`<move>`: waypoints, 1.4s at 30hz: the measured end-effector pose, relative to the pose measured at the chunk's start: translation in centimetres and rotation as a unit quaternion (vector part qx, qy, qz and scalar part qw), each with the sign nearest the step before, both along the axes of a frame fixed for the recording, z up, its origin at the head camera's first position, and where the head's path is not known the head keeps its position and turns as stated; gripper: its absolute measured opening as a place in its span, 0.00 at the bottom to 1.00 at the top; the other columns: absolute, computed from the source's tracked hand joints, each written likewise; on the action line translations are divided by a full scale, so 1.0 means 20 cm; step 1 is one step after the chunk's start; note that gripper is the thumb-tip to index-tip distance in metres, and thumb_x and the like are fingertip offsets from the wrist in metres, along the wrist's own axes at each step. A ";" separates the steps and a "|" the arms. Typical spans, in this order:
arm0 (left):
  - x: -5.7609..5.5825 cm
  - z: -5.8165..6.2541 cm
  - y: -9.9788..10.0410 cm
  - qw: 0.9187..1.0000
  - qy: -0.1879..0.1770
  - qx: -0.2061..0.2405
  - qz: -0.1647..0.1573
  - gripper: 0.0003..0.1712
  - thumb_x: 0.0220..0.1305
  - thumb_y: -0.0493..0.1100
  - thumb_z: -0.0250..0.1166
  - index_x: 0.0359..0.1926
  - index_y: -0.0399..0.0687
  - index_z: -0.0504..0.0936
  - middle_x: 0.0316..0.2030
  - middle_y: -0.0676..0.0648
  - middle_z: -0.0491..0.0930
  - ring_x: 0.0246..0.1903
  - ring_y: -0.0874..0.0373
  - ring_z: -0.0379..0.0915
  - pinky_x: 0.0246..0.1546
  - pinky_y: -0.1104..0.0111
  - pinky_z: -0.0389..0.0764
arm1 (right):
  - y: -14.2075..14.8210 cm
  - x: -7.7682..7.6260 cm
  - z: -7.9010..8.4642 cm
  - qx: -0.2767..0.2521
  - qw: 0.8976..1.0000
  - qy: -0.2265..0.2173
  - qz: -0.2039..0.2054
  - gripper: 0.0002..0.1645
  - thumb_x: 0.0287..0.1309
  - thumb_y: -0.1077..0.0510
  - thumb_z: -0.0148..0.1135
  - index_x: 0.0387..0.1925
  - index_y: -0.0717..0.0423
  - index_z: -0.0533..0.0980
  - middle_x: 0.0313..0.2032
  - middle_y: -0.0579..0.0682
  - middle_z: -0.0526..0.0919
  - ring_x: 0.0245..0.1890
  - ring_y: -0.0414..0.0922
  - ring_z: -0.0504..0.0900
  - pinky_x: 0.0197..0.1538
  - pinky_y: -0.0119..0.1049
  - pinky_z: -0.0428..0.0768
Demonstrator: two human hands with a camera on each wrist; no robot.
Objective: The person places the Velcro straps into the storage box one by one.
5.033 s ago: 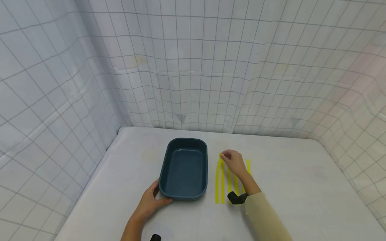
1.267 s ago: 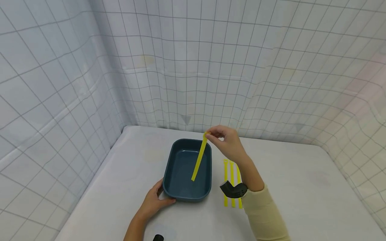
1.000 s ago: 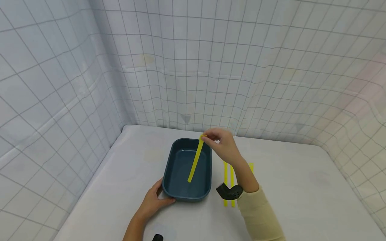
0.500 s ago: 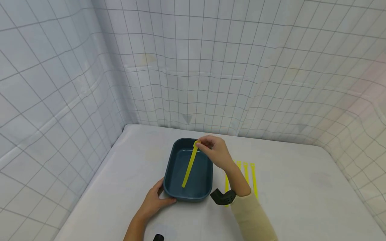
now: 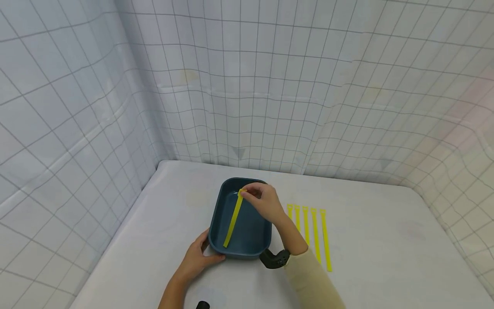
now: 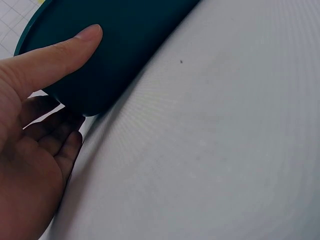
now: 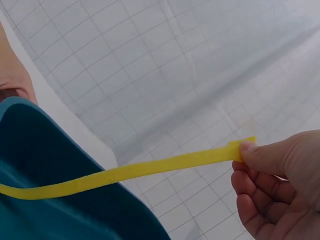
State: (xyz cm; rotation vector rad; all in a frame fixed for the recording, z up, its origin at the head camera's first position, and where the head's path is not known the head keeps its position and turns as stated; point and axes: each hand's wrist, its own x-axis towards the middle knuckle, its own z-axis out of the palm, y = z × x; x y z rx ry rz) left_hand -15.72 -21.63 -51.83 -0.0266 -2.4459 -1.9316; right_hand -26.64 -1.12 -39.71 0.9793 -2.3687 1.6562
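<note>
My left hand (image 5: 194, 259) holds a dark teal rectangular tray (image 5: 251, 234) at its near left corner. In the left wrist view, the thumb lies along the outer wall of the tray (image 6: 130, 45), with the other fingers round the corner. Above the tray's inside, my right hand (image 5: 267, 204) pinches the head end of a yellow hook-and-loop cable tie (image 5: 233, 223) between thumb and forefinger. The tie (image 7: 150, 169) slants down in the right wrist view, its free end low over the tray's floor. That hand's other fingers are curled under.
Several more yellow ties (image 5: 315, 231) lie side by side right of the tray, partly hidden by the right forearm. A black wrist camera (image 5: 275, 259) sits by the tray's near right corner. Gridded white curtains (image 5: 247, 86) stand around the white table (image 5: 370, 240).
Five seconds ago my right hand was pinching a tie at the row on the table. It has since lifted a tie over the tray, moving left and lower. The left hand stays at the corner.
</note>
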 end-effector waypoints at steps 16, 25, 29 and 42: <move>0.00 0.01 0.01 1.000 -0.009 -0.004 0.008 0.54 0.36 0.39 0.78 0.66 0.38 0.60 0.63 0.41 0.63 0.63 0.49 0.55 0.64 0.62 0.58 | -0.05 -0.06 -0.10 -0.029 0.999 -0.004 -0.019 0.08 0.56 0.64 0.61 0.35 0.67 0.80 0.31 0.55 0.83 0.30 0.45 0.80 0.35 0.32 0.82; 0.01 0.03 0.02 1.000 -0.002 0.003 0.004 0.53 0.38 0.38 0.78 0.65 0.37 0.60 0.63 0.39 0.62 0.64 0.47 0.54 0.64 0.62 0.57 | -0.07 -0.12 -0.16 -0.008 0.999 -0.031 -0.026 0.08 0.56 0.63 0.62 0.35 0.67 0.80 0.31 0.55 0.83 0.29 0.46 0.80 0.34 0.32 0.81; 0.01 0.02 0.01 1.000 -0.001 -0.006 0.008 0.53 0.37 0.38 0.78 0.65 0.37 0.60 0.63 0.39 0.63 0.63 0.47 0.55 0.63 0.62 0.58 | -0.08 -0.08 -0.08 -0.009 0.999 -0.041 -0.020 0.08 0.56 0.66 0.61 0.35 0.71 0.79 0.31 0.60 0.82 0.30 0.50 0.80 0.34 0.32 0.81; 0.02 0.02 0.00 1.000 -0.006 0.017 0.001 0.53 0.38 0.37 0.77 0.66 0.36 0.59 0.63 0.38 0.61 0.64 0.47 0.54 0.64 0.61 0.57 | -0.10 -0.13 -0.11 -0.008 0.994 -0.106 0.000 0.10 0.57 0.66 0.60 0.36 0.73 0.78 0.33 0.63 0.81 0.33 0.54 0.81 0.38 0.37 0.82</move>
